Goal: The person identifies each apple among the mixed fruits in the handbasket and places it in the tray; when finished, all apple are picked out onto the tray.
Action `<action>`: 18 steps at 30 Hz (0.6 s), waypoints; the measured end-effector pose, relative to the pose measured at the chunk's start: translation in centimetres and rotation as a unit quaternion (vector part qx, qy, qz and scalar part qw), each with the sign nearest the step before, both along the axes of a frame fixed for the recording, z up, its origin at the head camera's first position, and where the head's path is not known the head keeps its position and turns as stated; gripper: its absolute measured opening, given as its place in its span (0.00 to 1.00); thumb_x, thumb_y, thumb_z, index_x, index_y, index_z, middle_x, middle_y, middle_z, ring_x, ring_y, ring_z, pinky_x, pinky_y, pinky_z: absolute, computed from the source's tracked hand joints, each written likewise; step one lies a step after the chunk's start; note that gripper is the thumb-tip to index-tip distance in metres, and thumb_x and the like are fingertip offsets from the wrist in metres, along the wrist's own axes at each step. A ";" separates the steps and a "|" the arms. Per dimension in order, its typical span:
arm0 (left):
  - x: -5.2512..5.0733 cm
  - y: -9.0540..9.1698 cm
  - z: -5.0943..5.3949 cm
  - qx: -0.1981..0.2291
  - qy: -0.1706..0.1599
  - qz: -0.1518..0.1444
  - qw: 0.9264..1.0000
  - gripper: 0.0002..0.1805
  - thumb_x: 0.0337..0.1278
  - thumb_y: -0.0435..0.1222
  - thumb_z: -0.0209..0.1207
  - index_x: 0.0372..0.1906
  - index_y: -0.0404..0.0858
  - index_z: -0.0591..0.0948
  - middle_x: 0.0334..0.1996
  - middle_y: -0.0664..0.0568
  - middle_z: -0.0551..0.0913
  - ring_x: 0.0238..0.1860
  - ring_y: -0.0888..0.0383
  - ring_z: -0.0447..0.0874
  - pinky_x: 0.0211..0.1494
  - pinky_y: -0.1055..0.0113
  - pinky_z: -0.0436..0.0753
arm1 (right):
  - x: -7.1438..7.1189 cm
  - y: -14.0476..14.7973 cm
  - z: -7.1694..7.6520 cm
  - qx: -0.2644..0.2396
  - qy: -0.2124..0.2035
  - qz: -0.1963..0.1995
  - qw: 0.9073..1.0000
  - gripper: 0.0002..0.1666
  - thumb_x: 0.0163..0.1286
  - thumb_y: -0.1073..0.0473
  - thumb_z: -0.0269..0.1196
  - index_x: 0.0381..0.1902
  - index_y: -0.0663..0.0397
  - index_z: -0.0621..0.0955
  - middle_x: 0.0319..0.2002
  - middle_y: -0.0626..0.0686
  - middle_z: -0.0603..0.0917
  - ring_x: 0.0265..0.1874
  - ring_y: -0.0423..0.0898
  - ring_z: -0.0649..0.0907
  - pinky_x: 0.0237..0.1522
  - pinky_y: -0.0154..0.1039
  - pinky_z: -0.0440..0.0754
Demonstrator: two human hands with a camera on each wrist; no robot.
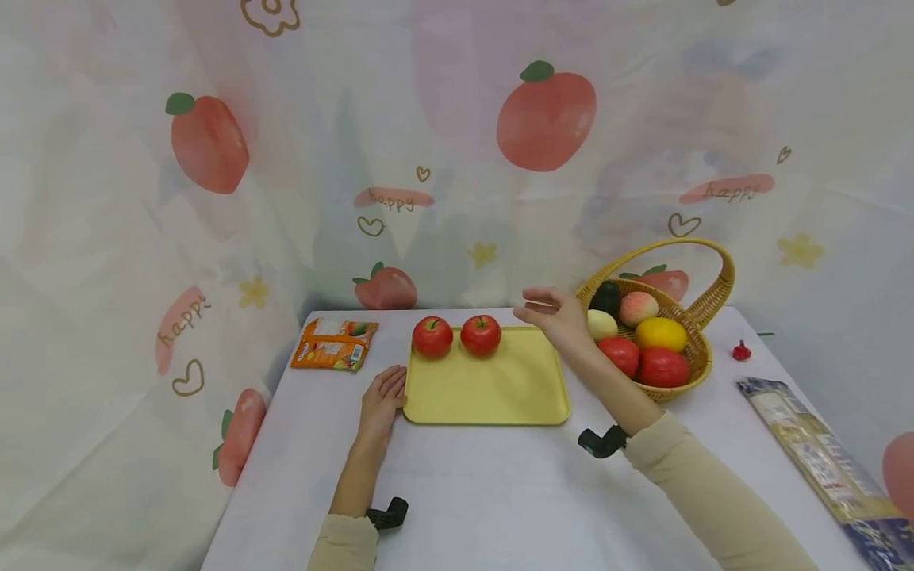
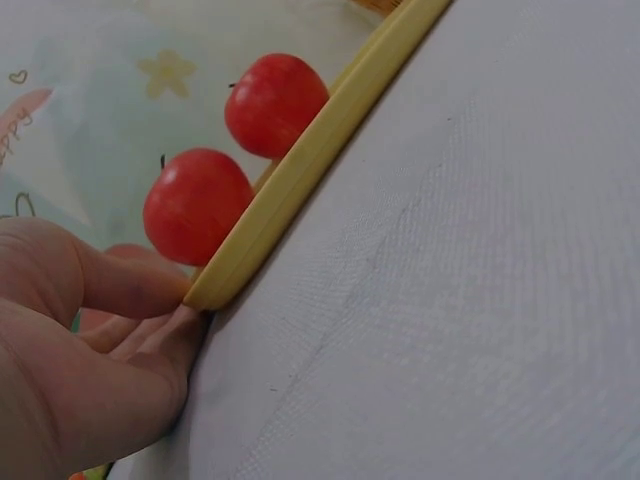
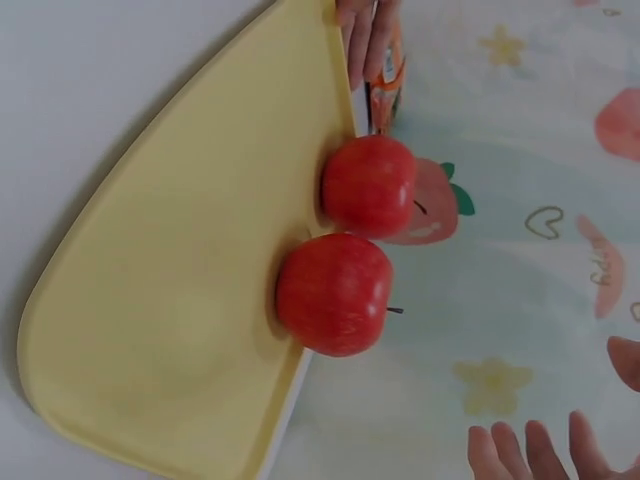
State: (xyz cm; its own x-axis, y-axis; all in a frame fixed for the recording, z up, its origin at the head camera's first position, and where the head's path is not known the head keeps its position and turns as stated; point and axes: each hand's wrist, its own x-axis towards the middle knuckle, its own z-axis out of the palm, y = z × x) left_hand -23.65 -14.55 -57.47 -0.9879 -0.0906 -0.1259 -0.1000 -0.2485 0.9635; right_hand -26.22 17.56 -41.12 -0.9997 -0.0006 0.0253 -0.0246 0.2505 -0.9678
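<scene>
A yellow tray (image 1: 493, 388) lies on the table with two red apples, a left one (image 1: 432, 337) and a right one (image 1: 481, 335), side by side along its far edge. My left hand (image 1: 382, 400) rests at the tray's left side, its fingers fairly straight; in the left wrist view the thumb (image 2: 140, 285) touches the tray's corner. Raised near the tray's far right corner is my right hand (image 1: 557, 317), fingers loosely bent and apart, with nothing held. Just right of it stands a wicker basket (image 1: 703, 361) of fruit.
In the basket are a yellow fruit (image 1: 661, 335), a peach (image 1: 639, 308), a dark green fruit (image 1: 606, 299), a pale one (image 1: 601, 325) and red fruits (image 1: 662, 367). An orange snack packet (image 1: 333, 346) lies left, a small red object (image 1: 741, 350) and a long package (image 1: 814, 452) right.
</scene>
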 end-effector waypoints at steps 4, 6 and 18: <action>-0.1 -0.2 -0.1 -0.002 0.000 -0.001 1.000 0.38 0.57 0.09 0.47 0.75 0.25 0.65 0.73 0.30 0.69 0.76 0.40 0.67 0.78 0.53 0.68 | 0.8 1.1 0.6 0.009 -0.006 0.015 1.000 0.32 0.71 0.53 0.71 0.68 0.58 0.77 0.66 0.58 0.80 0.67 0.53 0.79 0.70 0.48 0.78; -0.1 -0.2 -0.2 -0.005 0.002 -0.002 1.000 0.38 0.57 0.09 0.47 0.75 0.25 0.66 0.73 0.30 0.69 0.76 0.40 0.67 0.78 0.52 0.68 | 1.3 1.9 0.9 0.019 -0.006 0.024 1.000 0.33 0.71 0.51 0.71 0.69 0.58 0.77 0.66 0.59 0.80 0.66 0.54 0.80 0.71 0.49 0.77; -0.1 -0.1 -0.3 0.000 -0.005 -0.003 1.000 0.38 0.56 0.09 0.47 0.75 0.26 0.66 0.73 0.31 0.69 0.76 0.41 0.67 0.78 0.53 0.68 | 3.0 6.8 1.8 0.017 -0.011 0.055 0.998 0.33 0.73 0.49 0.68 0.69 0.60 0.76 0.61 0.55 0.83 0.52 0.36 0.85 0.54 0.26 0.84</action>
State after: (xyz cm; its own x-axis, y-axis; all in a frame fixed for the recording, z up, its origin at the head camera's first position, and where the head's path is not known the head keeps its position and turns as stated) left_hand -23.78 -14.62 -57.73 -0.9870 -0.0850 -0.1363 -0.1115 -0.2480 0.9623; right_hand -23.22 24.40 -39.34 -0.9938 -0.1114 0.0012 -0.0326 0.2807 -0.9592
